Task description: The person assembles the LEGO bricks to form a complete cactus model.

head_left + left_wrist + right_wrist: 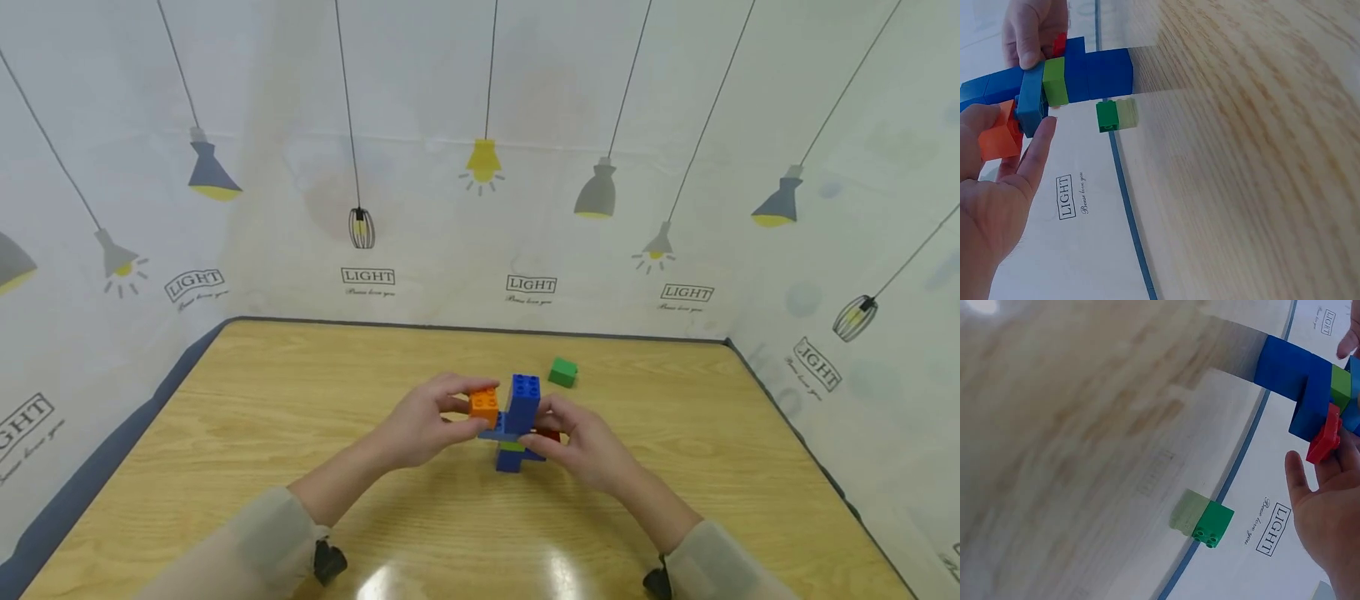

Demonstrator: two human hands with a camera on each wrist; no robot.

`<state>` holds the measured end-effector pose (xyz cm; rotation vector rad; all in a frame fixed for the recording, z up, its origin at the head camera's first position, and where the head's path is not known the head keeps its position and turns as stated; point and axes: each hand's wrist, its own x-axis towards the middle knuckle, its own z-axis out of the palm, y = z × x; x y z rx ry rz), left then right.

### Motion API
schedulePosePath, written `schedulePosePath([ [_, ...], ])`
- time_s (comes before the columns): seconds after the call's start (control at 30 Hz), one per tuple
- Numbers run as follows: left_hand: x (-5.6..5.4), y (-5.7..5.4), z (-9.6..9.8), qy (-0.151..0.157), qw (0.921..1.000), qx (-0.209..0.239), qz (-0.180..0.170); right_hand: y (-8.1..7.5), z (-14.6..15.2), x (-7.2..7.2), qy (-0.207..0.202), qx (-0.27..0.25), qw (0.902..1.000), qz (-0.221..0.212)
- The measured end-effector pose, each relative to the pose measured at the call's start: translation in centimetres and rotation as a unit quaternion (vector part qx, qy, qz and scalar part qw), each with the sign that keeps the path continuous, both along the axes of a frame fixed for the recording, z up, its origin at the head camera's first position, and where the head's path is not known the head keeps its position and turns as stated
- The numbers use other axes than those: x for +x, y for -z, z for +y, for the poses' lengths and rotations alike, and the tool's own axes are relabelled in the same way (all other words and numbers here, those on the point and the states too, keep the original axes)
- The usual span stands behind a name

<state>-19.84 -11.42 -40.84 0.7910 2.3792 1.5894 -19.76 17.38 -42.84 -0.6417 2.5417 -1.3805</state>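
Note:
My left hand (420, 421) pinches an orange brick (483, 405) between thumb and fingers, over the left part of a toy brick structure. That structure has a tall blue block column (522, 410) on top, a lighter blue brick (1032, 94) across it, a lime green brick (1055, 81) beneath and blue bricks (1282, 365) at its foot. A red brick (1325, 437) sits on its right side. My right hand (588, 442) grips the structure from the right, thumb at the near side. Whether the orange brick is seated on studs, I cannot tell.
A loose green brick (563, 372) lies on the wooden table (315, 375) behind the structure. The table's back edge meets a wall covering (420, 208) printed with lamps.

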Motion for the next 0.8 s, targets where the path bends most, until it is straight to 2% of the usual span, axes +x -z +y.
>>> schedulePosePath([
  [0.2, -0.11, -0.07, -0.07, 0.001, 1.0000, 0.003, -0.008, 0.10, 0.10, 0.04, 0.001, 0.003, 1.0000, 0.002],
  [0.33, -0.07, 0.00, -0.29, -0.006, 0.9995, 0.009, -0.029, 0.05, 0.20, 0.10, -0.010, 0.011, 0.9999, 0.008],
  [0.43, -0.13, -0.07, -0.47, -0.001, 0.9998, 0.005, -0.018, 0.02, 0.22, 0.16, -0.013, 0.016, 0.9998, 0.008],
  [0.57, -0.36, -0.46, -0.73, 0.022, 0.9997, -0.007, 0.012, 0.00, 0.08, 0.15, -0.010, 0.022, 0.9996, 0.011],
  [0.8, -0.74, -0.65, -0.81, 0.038, 0.9991, -0.015, 0.009, -0.01, 0.02, -0.15, -0.012, 0.022, 0.9997, 0.007],
])
